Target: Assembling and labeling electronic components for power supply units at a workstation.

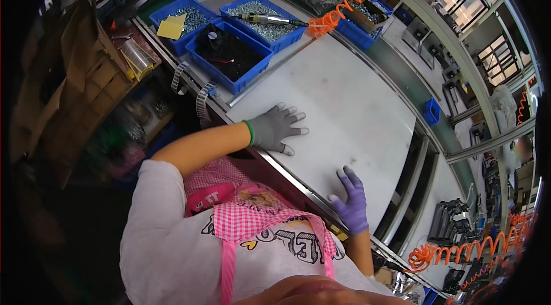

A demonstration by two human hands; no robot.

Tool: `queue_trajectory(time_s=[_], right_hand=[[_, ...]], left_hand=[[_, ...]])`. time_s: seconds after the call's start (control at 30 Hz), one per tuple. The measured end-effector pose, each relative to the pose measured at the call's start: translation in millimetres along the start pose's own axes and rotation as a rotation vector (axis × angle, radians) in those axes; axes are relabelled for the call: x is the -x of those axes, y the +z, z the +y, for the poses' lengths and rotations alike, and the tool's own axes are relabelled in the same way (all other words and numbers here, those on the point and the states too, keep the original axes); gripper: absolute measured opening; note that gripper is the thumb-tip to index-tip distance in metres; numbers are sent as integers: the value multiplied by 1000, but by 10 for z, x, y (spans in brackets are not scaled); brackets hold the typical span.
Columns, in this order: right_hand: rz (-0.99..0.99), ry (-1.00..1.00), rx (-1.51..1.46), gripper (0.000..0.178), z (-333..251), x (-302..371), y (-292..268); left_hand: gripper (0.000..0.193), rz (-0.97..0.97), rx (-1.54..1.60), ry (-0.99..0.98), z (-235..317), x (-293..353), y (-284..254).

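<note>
Both hands [278, 128] flat on worktable [356, 110]

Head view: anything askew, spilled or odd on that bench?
Nothing spilled. Both gloved hands, left hand and right hand, rest flat on the bare white worktop. One oddity: a power screwdriver lies across the screws in a blue bin instead of hanging.
</note>
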State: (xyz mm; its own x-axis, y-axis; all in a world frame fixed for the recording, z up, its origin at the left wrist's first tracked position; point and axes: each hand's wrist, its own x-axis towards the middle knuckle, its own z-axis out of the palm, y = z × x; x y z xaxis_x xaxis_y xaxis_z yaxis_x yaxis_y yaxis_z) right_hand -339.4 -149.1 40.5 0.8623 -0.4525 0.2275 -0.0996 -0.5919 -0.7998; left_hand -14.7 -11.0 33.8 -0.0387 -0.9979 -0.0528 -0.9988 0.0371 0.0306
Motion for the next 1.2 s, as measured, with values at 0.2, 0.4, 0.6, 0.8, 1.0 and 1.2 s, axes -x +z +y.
queue_trajectory(time_s=[0.2, 0.4, 0.6, 0.8, 1.0, 1.2], right_hand=[[-302, -74, 863, 69, 181, -842, 397], [-278, -184, 738, 81, 245, -1457, 596], [-615, -288, 803, 76, -36, -804, 703], [-559, -294, 838, 70, 120, -1215, 721], [-235, -310, 559, 41, 557, -2115, 710], [-102, -315, 442, 28, 729, -2820, 945]], left_hand=[[65, 175, 81, 62, -337, -207, 225], [64, 213, 43, 100, -491, -661, 197], [85, -60, 119, 264, -359, 431, 76], [76, 71, 121, 257, -713, 109, 244], [72, 133, 130, 139, -679, -319, 254], [57, -153, 584, 286, -985, -60, -642]])
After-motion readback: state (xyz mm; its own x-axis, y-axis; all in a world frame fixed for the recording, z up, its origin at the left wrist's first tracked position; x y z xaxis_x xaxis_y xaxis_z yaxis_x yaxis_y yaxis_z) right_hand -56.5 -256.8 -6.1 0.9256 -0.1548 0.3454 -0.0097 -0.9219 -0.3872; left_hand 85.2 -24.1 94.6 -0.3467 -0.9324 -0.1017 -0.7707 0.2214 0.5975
